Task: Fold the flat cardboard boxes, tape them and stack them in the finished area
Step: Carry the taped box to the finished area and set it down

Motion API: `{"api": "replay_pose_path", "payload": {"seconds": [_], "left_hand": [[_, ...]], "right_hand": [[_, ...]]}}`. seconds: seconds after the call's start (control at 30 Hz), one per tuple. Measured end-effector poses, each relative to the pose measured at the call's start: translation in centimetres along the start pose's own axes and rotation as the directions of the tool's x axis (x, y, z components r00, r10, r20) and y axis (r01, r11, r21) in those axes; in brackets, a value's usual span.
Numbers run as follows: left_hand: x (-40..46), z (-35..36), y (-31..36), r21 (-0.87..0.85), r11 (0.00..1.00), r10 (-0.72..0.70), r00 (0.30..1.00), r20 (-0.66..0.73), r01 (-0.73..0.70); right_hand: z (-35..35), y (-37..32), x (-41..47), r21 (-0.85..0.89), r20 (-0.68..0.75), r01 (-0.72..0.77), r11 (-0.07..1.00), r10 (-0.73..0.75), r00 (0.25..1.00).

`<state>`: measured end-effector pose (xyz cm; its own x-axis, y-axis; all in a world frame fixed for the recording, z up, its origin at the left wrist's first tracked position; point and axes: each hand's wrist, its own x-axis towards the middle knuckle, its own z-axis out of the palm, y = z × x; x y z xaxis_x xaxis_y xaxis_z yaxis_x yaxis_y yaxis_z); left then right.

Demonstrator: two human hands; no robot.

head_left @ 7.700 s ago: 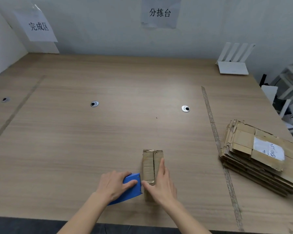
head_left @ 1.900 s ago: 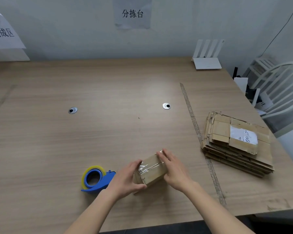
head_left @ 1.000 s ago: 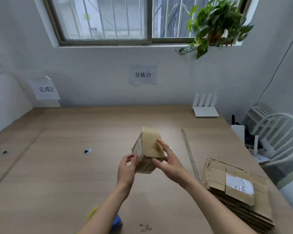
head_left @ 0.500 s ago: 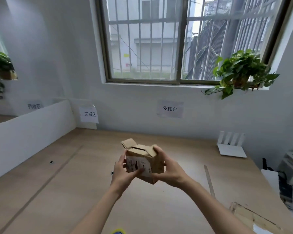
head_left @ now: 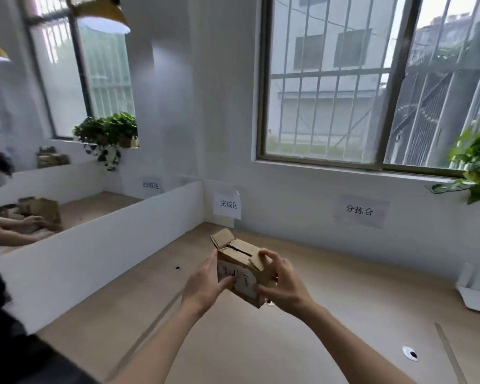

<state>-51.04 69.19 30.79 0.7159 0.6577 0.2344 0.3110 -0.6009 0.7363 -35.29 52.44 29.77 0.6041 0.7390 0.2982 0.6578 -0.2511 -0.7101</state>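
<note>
A small brown cardboard box (head_left: pixel 243 268) is held up in the air over the wooden table (head_left: pixel 330 314), between both my hands. My left hand (head_left: pixel 205 286) grips its left side, thumb on the printed front face. My right hand (head_left: pixel 281 284) grips its right side with fingers curled over the top edge. The box's top flaps are partly folded in, and one flap at the far left stands up. A paper sign (head_left: pixel 227 204) on the wall marks the area at the table's far left. The tape dispenser and the flat box stack are out of view.
A white partition (head_left: pixel 100 245) runs along the table's left side. Behind it another person's hand (head_left: pixel 34 223) rests on cardboard. A white router (head_left: pixel 475 289) stands at the right. Potted plants sit on the window sills. A grommet (head_left: pixel 410 354) is set in the tabletop.
My view has swung up and to the left, bringing the partition and the other person into sight. Both hands still hold the box aloft, and it has turned slightly.
</note>
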Motion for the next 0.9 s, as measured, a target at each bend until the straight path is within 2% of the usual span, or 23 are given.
{"api": "replay_pose_path", "payload": {"seconds": [0.2, 0.5, 0.73, 0.9], "left_hand": [[0.7, -11.3, -11.2, 0.277, 0.954, -0.099, 0.993, -0.058, 0.111], [4.7, -19.9, -22.7, 0.403, 0.895, -0.156, 0.98, -0.124, 0.193], [16.5, -23.9, -30.2, 0.488, 0.854, -0.172, 0.983, -0.061, 0.18], [27.4, -25.4, -32.8, 0.516, 0.848, -0.147, 0.989, 0.011, 0.12]], "right_hand": [[10.5, -7.0, 4.4, 0.012, 0.055, 0.06, 0.998, -0.061, 0.997], [22.6, -10.6, 13.6, 0.023, 0.119, 0.069, 0.997, -0.071, 0.99], [29.7, -10.0, 25.9, 0.045, 0.102, 0.046, 0.998, -0.05, 0.993], [32.5, -8.2, 34.9, 0.033, 0.082, 0.005, 0.999, -0.008, 0.997]]}}
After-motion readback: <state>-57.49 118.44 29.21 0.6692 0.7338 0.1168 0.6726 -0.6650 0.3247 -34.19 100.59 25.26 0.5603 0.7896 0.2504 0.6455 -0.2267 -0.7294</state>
